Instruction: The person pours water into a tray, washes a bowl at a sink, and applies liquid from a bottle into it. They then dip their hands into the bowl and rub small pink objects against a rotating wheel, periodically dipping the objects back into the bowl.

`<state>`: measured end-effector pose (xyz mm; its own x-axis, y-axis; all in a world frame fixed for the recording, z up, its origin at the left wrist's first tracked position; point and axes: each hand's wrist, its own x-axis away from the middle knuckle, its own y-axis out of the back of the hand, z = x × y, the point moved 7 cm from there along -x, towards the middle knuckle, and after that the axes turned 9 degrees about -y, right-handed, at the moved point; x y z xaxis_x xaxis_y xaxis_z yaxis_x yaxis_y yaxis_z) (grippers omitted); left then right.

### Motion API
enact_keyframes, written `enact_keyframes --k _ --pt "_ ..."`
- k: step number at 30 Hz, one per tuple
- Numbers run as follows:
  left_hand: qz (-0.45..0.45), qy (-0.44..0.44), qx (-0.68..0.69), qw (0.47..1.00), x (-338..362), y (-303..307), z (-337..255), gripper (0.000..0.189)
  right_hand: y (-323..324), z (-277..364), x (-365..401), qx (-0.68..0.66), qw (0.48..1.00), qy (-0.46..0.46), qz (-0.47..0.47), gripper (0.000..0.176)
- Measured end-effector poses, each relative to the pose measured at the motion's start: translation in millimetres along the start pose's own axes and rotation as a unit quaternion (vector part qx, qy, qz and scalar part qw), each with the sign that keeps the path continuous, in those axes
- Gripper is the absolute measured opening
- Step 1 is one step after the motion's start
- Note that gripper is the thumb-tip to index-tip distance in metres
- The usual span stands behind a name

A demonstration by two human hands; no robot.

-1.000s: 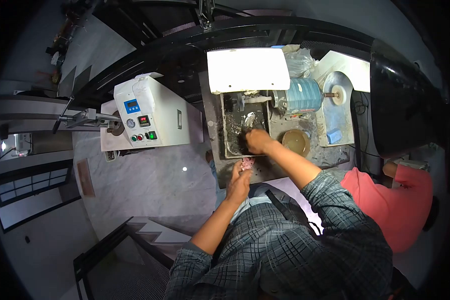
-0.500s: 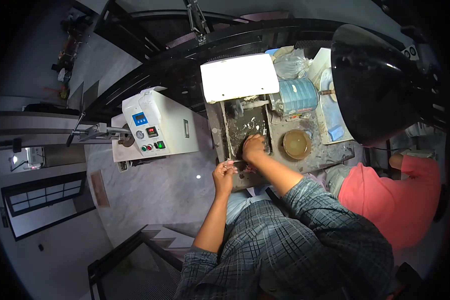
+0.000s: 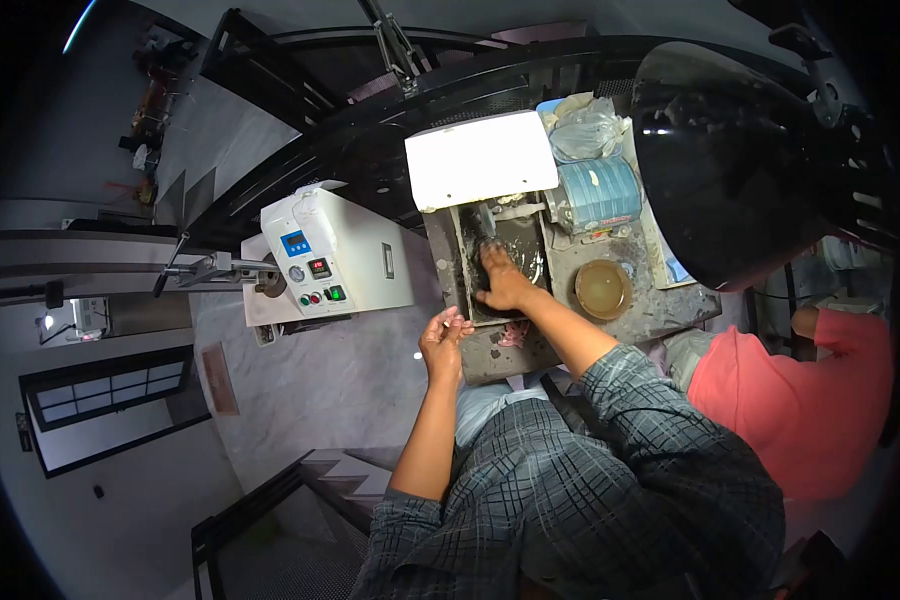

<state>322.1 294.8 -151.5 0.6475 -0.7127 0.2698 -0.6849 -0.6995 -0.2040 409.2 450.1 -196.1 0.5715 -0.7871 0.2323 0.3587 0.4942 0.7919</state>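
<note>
My right hand (image 3: 503, 280) is over the wet, dark metal tray (image 3: 466, 290), its fingers spread and reaching toward the tray's far left part. Nothing shows between those fingers. Beside the tray's near left corner is my left hand (image 3: 444, 338), its fingers bent together in a pinch; what they hold is too small to name. Beyond my right hand, a small wheel on a shaft (image 3: 517, 211) sits at the back of the tray, under a white cover (image 3: 482, 160). A round bowl of cloudy liquid (image 3: 603, 289) stands right of the tray.
Behind the bowl lies a blue plastic bottle (image 3: 600, 194), with a plastic bag (image 3: 587, 130) past it. A black lamp shade (image 3: 715, 170) hangs at the right. The white machine (image 3: 345, 255) stands left. A person in a red shirt (image 3: 790, 400) is at the right.
My right hand has moved farther into the tray and to the left, and its fingers have spread. My left hand stays near the tray corner. The whole view has shifted slightly.
</note>
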Motion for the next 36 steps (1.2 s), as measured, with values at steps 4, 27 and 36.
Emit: enact_keyframes --k 4,27,36 --pt "-0.004 -0.012 0.015 1.000 -0.3 -9.8 -8.0 0.037 -19.7 1.0 10.0 0.072 0.983 -0.004 0.168 0.086" --pt "-0.045 0.039 0.033 0.998 -19.2 -8.5 7.4 0.017 21.5 -16.3 15.6 0.167 0.974 0.128 0.085 0.013" --pt "-0.017 0.039 -0.044 0.998 -14.0 -5.6 6.6 0.017 33.8 -22.7 -10.9 0.295 0.939 -0.094 0.147 0.046"
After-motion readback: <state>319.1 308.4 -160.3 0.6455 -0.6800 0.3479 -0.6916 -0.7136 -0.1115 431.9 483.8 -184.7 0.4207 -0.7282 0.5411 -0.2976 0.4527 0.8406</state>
